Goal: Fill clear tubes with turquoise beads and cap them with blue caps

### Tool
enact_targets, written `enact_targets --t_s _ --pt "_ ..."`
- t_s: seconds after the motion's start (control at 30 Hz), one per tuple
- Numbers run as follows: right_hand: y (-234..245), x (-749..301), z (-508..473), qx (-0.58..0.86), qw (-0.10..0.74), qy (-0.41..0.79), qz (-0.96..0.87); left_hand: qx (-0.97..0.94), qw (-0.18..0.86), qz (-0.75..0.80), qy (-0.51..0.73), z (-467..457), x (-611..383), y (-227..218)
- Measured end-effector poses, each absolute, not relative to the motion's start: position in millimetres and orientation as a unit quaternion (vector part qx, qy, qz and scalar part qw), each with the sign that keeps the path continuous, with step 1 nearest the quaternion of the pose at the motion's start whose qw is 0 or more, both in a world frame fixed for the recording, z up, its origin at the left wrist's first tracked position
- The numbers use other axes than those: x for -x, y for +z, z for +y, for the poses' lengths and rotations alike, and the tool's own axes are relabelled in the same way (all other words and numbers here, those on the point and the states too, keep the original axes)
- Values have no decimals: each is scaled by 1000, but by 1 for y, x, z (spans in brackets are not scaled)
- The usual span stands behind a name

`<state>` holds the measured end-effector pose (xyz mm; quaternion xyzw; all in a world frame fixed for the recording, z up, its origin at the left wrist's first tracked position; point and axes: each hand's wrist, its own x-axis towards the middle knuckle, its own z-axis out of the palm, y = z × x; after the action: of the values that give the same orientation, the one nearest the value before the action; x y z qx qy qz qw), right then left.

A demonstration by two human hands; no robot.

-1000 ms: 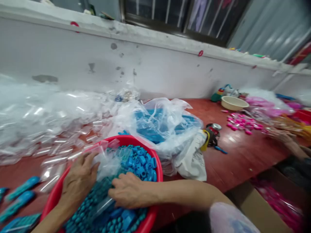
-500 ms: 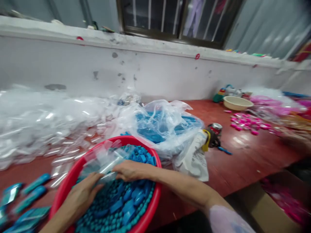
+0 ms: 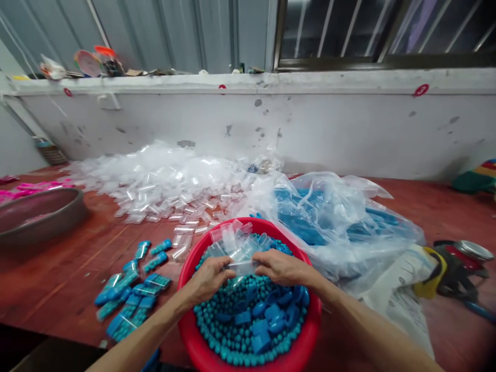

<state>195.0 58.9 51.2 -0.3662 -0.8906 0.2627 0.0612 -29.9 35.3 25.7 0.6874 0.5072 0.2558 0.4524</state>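
A red basin stands in front of me, holding turquoise beads, blue plastic caps and a heap of clear plastic tubes on its far side. Over it, my left hand and my right hand pinch opposite ends of one clear plastic tube, which lies roughly level between them. Whether anything is inside that tube I cannot tell. Left of the basin, several blue-capped tubes filled with beads lie on the red table.
Many clear tubes are piled along the wall. A clear bag of blue parts lies behind the basin to the right, near a printed white bag and a red can. A grey basin stands at left.
The view has swung left, bringing the grey basin and more filled tubes into sight. Both hands stay over the red basin, now with a clear tube level between them.
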Motion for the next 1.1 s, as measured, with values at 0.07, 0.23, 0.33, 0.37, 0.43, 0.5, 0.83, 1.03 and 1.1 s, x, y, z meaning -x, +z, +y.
enact_targets --t_s 0.07,0.23,0.33,0.37,0.43,0.5,0.83,1.03,1.1 --pt "54 -203 59 402 88 231 -882 -650 477 525 272 35 40 28" --pt "56 -202 56 433 126 207 -869 -636 505 504 296 33 44 30" --pt "54 -180 49 447 138 107 -877 -651 468 518 297 31 31 31" --pt "53 -172 47 431 136 93 -887 -661 448 523 299 30 27 32" --pt "50 -160 45 384 118 110 -909 -692 402 517 303 28 22 34" --pt "47 -155 45 352 99 155 -918 -726 369 500 293 25 22 38" --pt "64 -168 31 340 120 310 -880 -688 492 450 286 10 24 55" --pt "65 -171 27 359 151 337 -857 -655 479 490 319 5 16 50" --pt "64 -171 26 361 160 344 -852 -644 491 494 317 6 14 50"
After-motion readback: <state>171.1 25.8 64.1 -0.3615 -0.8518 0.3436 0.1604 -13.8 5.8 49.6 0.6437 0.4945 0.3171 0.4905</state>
